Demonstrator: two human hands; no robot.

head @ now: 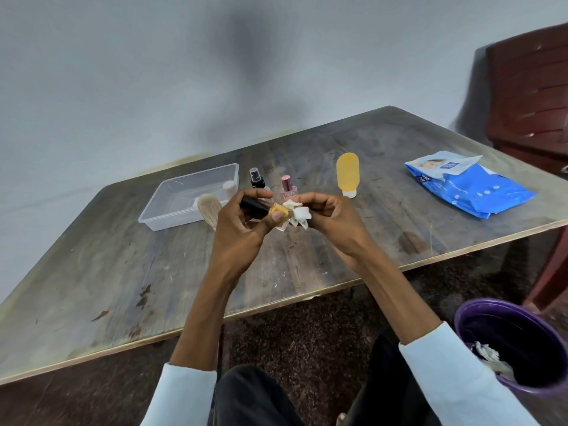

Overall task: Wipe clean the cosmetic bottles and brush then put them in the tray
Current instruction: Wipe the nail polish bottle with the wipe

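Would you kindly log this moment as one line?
step: wiping | left hand: holds bottle | right hand: rubs wipe | tray: open

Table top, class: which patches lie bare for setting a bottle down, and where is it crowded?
Bare: the stretch of table along the near edge, left of the hands, and the strip between the yellow bottle and the blue wipes pack. Crowded: beside the tray, where brush, spray bottle and pink bottle cluster.
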